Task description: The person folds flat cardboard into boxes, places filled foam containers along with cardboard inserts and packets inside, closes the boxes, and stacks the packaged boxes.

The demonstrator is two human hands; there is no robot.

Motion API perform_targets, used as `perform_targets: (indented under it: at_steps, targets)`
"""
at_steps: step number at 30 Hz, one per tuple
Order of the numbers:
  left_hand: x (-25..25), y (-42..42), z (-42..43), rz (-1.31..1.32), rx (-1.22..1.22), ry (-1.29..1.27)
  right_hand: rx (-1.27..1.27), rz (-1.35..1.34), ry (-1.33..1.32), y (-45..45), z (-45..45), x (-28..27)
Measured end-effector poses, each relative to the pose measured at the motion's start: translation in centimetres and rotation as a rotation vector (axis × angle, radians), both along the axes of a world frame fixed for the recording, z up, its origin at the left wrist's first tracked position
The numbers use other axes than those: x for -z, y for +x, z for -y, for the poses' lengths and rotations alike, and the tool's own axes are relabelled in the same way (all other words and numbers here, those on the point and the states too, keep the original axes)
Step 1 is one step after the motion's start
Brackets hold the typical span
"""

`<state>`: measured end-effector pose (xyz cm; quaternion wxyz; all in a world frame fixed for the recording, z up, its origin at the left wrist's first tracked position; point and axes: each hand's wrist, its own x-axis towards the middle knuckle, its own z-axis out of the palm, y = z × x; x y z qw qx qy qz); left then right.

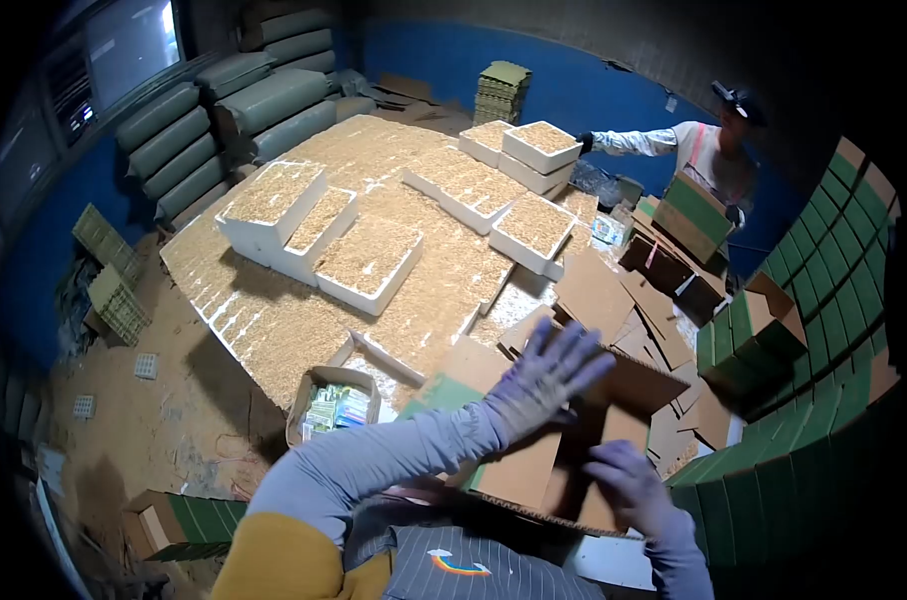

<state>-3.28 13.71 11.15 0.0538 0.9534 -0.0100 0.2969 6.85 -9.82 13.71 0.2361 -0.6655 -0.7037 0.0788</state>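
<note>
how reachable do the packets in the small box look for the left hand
Likely yes: the packets show uncovered in the small box near the left forearm, though the left hand is over the larger carton.

Lg. table, ctr., is spread w/ loose tan material; white trays filled w/ similar material sit left & right, one atop another at far right. Flat cardboard pcs. overlap on its right side. On the dusty brown floor, left: two sm. pale gridded pcs., a green-&-brown carton nr., & piled sacks, far.
</note>
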Motion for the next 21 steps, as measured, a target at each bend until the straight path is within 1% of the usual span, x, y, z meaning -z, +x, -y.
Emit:
perform_targets:
  at_steps: [1,2,3,4,6,7,8,9,10,11,12,13,15,16,17,18,20,21]
  targets:
    - [-0.4,0.0,-0.3,-0.021,-0.165,-0.093,0.106,-0.120,-0.130,2.0,3.1,0.2]
    - [-0.6,0.2,-0.4,-0.018,-0.170,-0.100,0.107,-0.246,-0.209,3.1,5.8,0.1]
    - [-0.6,0.6,-0.3,-0.033,-0.232,-0.057,0.108,-0.245,-0.215,2.9,6.2,-0.7]
    - [-0.6,0.8,0.1,-0.058,-0.283,-0.018,0.150,-0.389,-0.267,2.4,7.0,-1.3]
    - [-2.1,0.3,0.3,-0.100,-0.217,-0.032,0.272,-0.638,-0.219,3.8,8.3,1.9]
    - [-2.7,0.1,0.1,-0.129,-0.158,-0.040,0.510,-1.045,-0.077,2.8,6.8,1.3]
    - [-2.6,-0.2,-0.8,0.137,-0.007,-0.057,0.712,-0.993,-0.004,2.4,5.7,0.7]
    - [-2.7,-1.8,-1.0,0.160,0.168,-0.136,0.813,-0.979,0.004,2.2,5.1,1.2]
    - [-3.1,-3.6,-0.7,0.124,0.349,-0.242,0.886,-0.903,-0.062,3.2,5.4,3.2]
    - [-3.8,-5.8,-0.3,0.025,0.414,-0.169,0.852,-1.158,-0.097,3.1,5.1,3.6]
    - [-3.5,-7.2,-0.4,-0.097,0.567,-0.241,0.816,-1.156,-0.125,3.8,5.1,4.8]
    - [-1.7,-8.2,0.2,-0.265,0.624,-0.140,0.773,-1.155,-0.159,4.3,5.0,5.4]
    - [0.6,-8.4,0.3,-0.330,0.680,-0.074,0.747,-0.887,-0.302,5.2,3.6,3.9]
    - [1.5,-7.7,-1.1,-0.229,0.633,-0.046,0.716,-0.874,-0.166,4.7,2.9,2.4]
    - [2.2,-6.5,-3.2,-0.125,0.582,-0.014,0.713,-0.871,-0.161,4.7,2.8,0.9]
    - [2.7,-5.7,-4.6,-0.077,0.477,-0.458,0.578,-1.050,0.055,4.9,2.8,-0.5]
    - [5.0,-4.5,-4.9,-0.026,0.103,-1.438,0.413,-1.227,0.252,5.2,2.0,-1.8]
    - [6.6,-3.3,-5.3,-0.044,0.108,-1.695,0.548,-1.046,0.121,5.2,1.1,-2.1]
